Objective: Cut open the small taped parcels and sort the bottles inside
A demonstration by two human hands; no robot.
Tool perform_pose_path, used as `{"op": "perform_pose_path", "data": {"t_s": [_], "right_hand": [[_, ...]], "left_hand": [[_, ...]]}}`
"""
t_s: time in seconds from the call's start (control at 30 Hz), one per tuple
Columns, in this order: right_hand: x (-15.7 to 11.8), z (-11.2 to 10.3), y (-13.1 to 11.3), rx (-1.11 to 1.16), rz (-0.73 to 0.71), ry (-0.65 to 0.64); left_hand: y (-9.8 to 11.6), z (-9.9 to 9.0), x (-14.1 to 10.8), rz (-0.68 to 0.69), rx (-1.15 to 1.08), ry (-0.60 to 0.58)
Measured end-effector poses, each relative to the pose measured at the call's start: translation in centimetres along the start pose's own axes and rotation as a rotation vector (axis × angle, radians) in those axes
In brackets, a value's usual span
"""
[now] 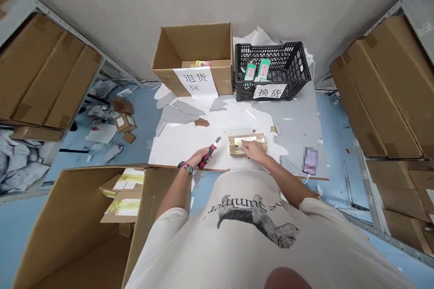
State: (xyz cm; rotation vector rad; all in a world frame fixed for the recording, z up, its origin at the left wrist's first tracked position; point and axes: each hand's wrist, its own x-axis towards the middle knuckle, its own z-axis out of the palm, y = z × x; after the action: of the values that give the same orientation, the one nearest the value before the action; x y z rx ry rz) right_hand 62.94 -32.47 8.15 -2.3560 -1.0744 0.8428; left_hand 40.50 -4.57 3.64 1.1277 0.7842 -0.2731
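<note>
My left hand (200,157) is closed around a red and black utility knife (207,156), its blade pointing up and to the right, away from me. To the right of the blade, a small cardboard box (236,149) wrapped in yellowish tape lies on the worktable (176,146). A white label (246,139) shows on its top. My right hand (253,149) rests on the box with bent fingers, holding it against the table and covering part of the label. The knife and the box are apart.
At the back stand an open carton (224,79) with a paper sign and a black plastic crate (294,89) holding green and pink packs. A phone (310,161) lies at the right edge. A large open carton (57,216) with opened boxes stands at my left. Shelves of cartons flank both sides.
</note>
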Motion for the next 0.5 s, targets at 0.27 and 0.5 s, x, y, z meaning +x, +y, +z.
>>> {"op": "perform_pose_path", "data": {"t_s": [0.27, 0.5], "right_hand": [[2.9, 0.1, -2.3, -0.349, 0.126, 0.023], [3.5, -0.6, -1.3, -0.495, -0.197, -0.122]], "left_hand": [[-3.5, 1.6, 0.0, 0.363, -0.225, 0.755], [-4.7, 3.6, -2.0, 0.56, 0.528, 0.316]]}}
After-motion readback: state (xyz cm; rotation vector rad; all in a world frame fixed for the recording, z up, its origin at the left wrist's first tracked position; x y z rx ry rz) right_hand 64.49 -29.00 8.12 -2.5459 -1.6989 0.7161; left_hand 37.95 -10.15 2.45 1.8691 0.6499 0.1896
